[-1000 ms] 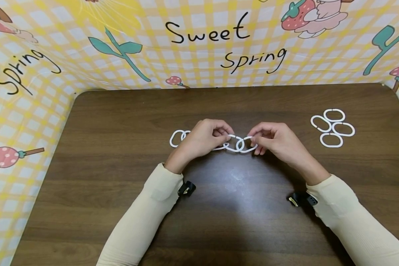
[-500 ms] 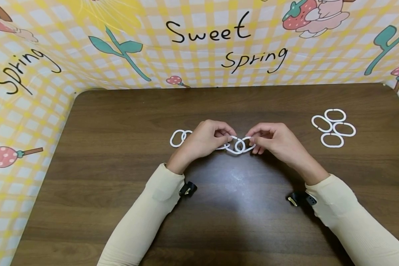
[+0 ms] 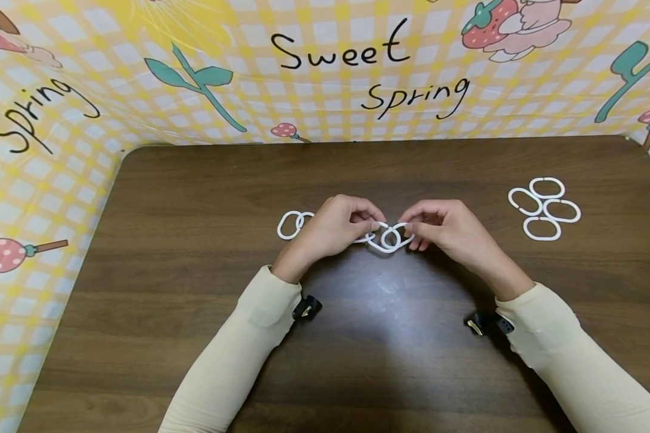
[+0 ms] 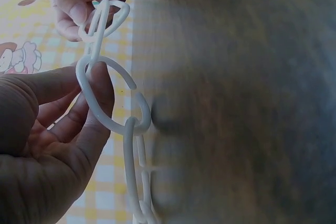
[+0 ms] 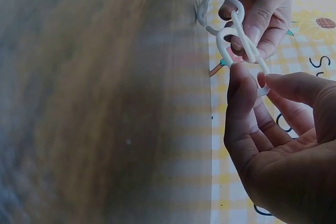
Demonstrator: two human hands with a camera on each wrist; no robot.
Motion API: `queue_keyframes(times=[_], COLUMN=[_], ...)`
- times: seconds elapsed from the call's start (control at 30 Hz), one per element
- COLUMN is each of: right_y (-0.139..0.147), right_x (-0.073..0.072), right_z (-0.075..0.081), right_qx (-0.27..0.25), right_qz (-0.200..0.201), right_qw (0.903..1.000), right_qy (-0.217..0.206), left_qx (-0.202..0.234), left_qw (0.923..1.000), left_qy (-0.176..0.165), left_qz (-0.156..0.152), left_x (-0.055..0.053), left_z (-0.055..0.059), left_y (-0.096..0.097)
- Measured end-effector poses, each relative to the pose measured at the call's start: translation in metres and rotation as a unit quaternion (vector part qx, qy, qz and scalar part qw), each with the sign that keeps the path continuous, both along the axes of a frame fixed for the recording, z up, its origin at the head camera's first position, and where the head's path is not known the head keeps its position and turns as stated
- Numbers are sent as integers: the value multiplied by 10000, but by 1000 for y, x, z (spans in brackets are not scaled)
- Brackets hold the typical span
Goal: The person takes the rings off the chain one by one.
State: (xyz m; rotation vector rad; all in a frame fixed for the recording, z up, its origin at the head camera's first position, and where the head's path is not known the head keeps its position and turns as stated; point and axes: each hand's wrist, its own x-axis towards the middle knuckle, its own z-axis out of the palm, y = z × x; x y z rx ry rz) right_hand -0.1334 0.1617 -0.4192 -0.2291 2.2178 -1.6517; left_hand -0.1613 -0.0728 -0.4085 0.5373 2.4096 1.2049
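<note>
White plastic oval links form a chain over the table, its far end link (image 3: pixel 278 228) showing left of my left hand (image 3: pixel 330 231). With thumb and fingers that hand pinches a link (image 4: pixel 94 103) that has a small gap in its side. Toward the right, a middle link (image 5: pixel 244 38) joins it to the end link (image 5: pixel 224 51) pinched by my right hand (image 3: pixel 449 228). Both hands are close together, fingertips facing. Part of the chain is hidden behind my left hand in the head view.
Several loose white links (image 3: pixel 541 239) lie grouped at the right of the brown wooden table (image 3: pixel 195 192). A yellow checked cloth (image 3: pixel 314 114) with printed words covers the back and left side. Black wrist cameras (image 3: pixel 307 307) sit on both sleeves.
My right hand has moved slightly left and my left hand slightly right, so the gap between them is narrower. The links between them overlap more and sag a little lower.
</note>
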Motion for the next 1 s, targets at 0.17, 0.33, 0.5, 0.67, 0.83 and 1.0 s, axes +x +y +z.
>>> queue_keyframes(times=[0.17, 0.33, 0.5, 0.67, 0.83, 1.0], right_y=[-1, -1, -1, -1, -2, -2], right_x=[0, 0, 0, 0, -1, -2], right_z=[0, 0, -1, -1, -1, -1], right_qx=[3, 6, 27, 9, 47, 88], right_qz=[4, 13, 4, 15, 48, 65], right_qw=[10000, 10000, 10000, 10000, 10000, 9999], right_qy=[14, 33, 47, 19, -5, -4], left_qx=[14, 40, 49, 45, 57, 77], left_qw=[10000, 9999, 9999, 9999, 9999, 9998], left_qy=[23, 37, 31, 60, 39, 21], left_qz=[-63, -100, -119, -119, -133, -158], left_x=[0, 0, 0, 0, 0, -1], left_z=[-1, -1, -2, -2, -1, -1], left_y=[1, 1, 2, 2, 2, 2])
